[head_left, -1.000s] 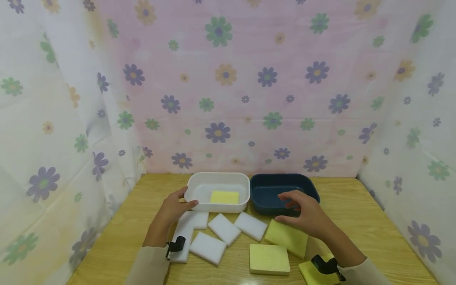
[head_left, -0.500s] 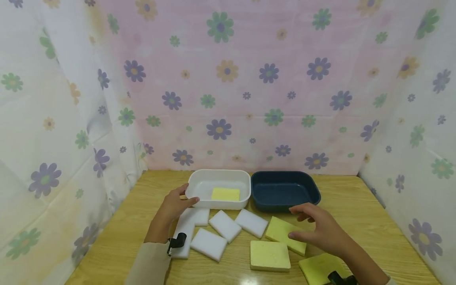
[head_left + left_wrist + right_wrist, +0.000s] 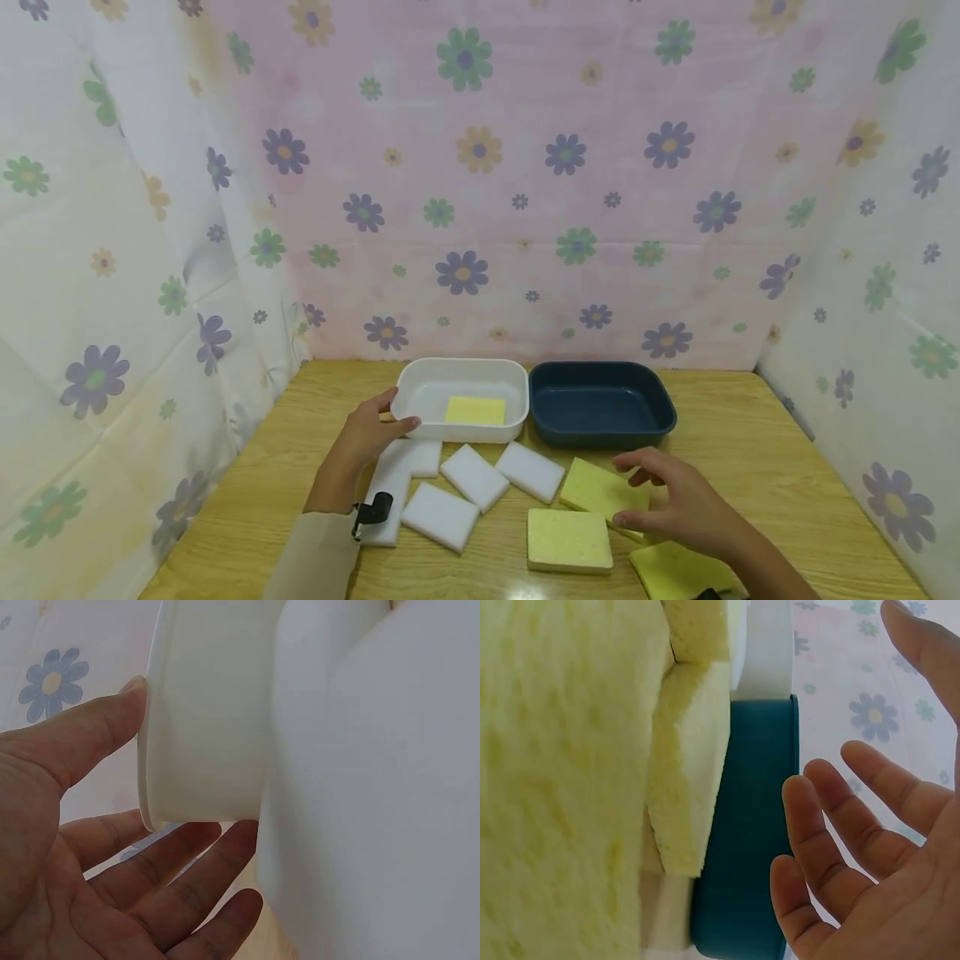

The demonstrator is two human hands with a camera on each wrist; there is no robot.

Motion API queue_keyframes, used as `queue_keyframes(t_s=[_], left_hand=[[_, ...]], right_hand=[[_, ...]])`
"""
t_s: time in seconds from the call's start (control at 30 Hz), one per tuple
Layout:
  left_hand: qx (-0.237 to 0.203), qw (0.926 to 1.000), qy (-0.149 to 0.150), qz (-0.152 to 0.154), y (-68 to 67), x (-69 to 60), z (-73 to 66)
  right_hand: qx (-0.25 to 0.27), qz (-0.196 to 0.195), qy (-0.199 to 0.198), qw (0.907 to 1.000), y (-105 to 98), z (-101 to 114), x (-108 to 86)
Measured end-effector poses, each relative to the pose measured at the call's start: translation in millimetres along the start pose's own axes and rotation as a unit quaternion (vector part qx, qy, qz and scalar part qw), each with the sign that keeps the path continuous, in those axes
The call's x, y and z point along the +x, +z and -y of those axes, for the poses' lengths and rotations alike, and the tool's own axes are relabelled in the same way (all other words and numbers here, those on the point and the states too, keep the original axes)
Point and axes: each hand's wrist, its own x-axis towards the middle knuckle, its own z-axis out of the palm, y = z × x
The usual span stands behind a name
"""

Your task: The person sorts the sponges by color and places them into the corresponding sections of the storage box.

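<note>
My left hand (image 3: 371, 432) holds the left end of a white plastic tub (image 3: 461, 432). In the left wrist view the thumb touches the tub's rim, with the other fingers around its corner. A yellow sponge (image 3: 476, 410) lies flat inside the tub. My right hand (image 3: 678, 504) hovers with nothing in it, fingers loosely bent and apart, over a yellow sponge (image 3: 592, 486) that it partly hides. Two more yellow sponges lie nearby: a front sponge (image 3: 568, 537), and a right-hand sponge (image 3: 678, 571) partly under the right forearm.
A dark blue tub (image 3: 602, 437) stands right beside the white one, at the table's back. Several white sponges (image 3: 440, 515) lie in front of the white tub, some touching. Flowered cloth (image 3: 525, 167) hangs behind and at both sides of the wooden table (image 3: 757, 442).
My right hand has drawn back from over the dark blue tub, toward me and rightward, to above the yellow sponges. The left hand stays at the white tub.
</note>
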Motion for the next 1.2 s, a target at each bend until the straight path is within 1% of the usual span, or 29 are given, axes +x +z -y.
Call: queue_keyframes(t_s=[0.1,0.23,0.37,0.47,0.6,0.73,0.87,0.97,1.07,1.2], left_hand=[[-0.001,1.0000,0.000,-0.005,0.7,-0.4,0.2],[-0.005,1.0000,0.002,-0.004,2.7,-0.1,-0.1],[-0.016,0.9998,0.009,0.001,7.5,1.7,-0.3],[-0.025,0.9996,0.012,0.005,10.4,2.9,-0.8],[-0.020,0.9998,0.006,0.006,8.1,-0.1,-1.9],[-0.005,1.0000,-0.006,0.000,1.8,-4.9,0.0],[0.000,1.0000,-0.003,-0.004,-2.1,-5.4,2.3],[-0.008,1.0000,0.002,-0.001,-2.4,-4.2,2.2],[-0.016,0.9999,0.005,0.001,-0.8,-2.2,2.0],[-0.019,0.9998,0.006,0.003,0.8,-1.2,3.1]], right_hand=[[0.005,0.016,-0.009,0.9998,5,-1,-1.1],[-0.007,0.033,-0.028,0.9990,12,-1,-4.0],[-0.015,0.046,-0.035,0.9982,16,-2,-7.7],[-0.010,0.049,-0.050,0.9975,17,-4,-9.2],[0.000,0.058,-0.074,0.9956,23,-6,-7.2],[0.001,0.070,-0.071,0.9950,31,-8,-1.7],[-0.012,0.072,-0.071,0.9949,35,-8,1.2],[-0.032,0.075,-0.066,0.9945,36,-7,0.8],[-0.049,0.084,-0.053,0.9938,35,-8,-0.7],[-0.055,0.099,-0.033,0.9930,34,-8,-2.3]])
